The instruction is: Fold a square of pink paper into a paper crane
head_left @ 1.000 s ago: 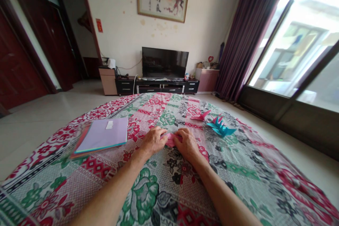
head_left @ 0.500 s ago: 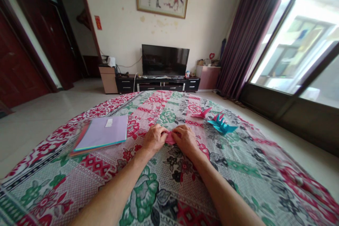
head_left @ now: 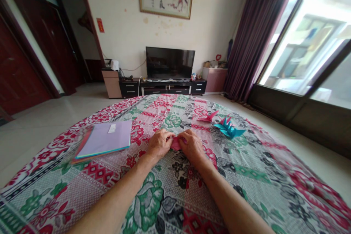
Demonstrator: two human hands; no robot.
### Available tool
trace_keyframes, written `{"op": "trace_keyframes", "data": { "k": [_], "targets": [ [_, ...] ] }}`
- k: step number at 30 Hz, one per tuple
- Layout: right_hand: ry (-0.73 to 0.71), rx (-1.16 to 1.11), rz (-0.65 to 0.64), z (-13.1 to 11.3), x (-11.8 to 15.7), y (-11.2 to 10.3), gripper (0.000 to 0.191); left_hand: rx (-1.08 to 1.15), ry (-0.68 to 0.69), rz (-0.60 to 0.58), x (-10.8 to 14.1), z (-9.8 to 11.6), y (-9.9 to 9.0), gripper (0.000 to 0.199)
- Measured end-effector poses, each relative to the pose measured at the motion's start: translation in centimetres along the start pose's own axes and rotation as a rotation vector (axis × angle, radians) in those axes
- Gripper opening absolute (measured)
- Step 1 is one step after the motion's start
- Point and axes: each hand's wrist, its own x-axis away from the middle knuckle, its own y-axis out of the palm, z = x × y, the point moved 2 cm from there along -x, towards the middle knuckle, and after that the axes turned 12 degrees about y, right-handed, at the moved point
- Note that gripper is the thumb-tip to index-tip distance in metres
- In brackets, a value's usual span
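Between my hands, low over the flowered tablecloth (head_left: 175, 181), is a small folded piece of pink paper (head_left: 176, 144). My left hand (head_left: 159, 144) pinches its left side with thumb and forefinger. On the other side my right hand (head_left: 191, 145) has its fingers closed on the paper, covering much of it. The exact folds are too small to make out. To the right lie folded paper cranes: a pink crane (head_left: 210, 117) and blue cranes (head_left: 230, 130), with more pink paper partly hidden behind the blue.
A stack of coloured paper sheets (head_left: 105, 139), lilac on top with a small white piece on it, lies at the left of the table. Beyond the table's far edge stand a television (head_left: 170, 63) and a low black cabinet (head_left: 159, 87).
Both hands stay in almost the same place on the pink paper, with only slight finger movement. The whole view has shifted very slightly.
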Motion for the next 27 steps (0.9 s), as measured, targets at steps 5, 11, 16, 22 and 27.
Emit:
{"op": "trace_keyframes", "data": {
  "k": [5,11,16,22,27],
  "targets": [
    [0.002,0.011,0.004,-0.07,0.08,-0.01,0.015,-0.028,0.073,-0.037,-0.08,-0.1,-0.02,0.021],
    [-0.005,-0.003,0.005,-0.03,0.09,-0.05,0.016,-0.033,0.157,-0.046,-0.48,-0.09,0.2,0.02],
    [-0.009,-0.019,-0.012,0.15,0.07,-0.08,0.019,0.059,0.214,-0.067,-0.61,-0.52,0.01,0.024],
    [-0.038,-0.069,-0.016,0.44,-0.04,0.01,0.02,0.155,0.244,-0.061,-0.45,-0.55,-0.34,0.028],
    [-0.075,-0.127,-0.018,0.81,-0.03,-0.01,0.023,0.175,0.268,-0.075,-0.38,-0.46,-0.5,0.029]
  ]
}}
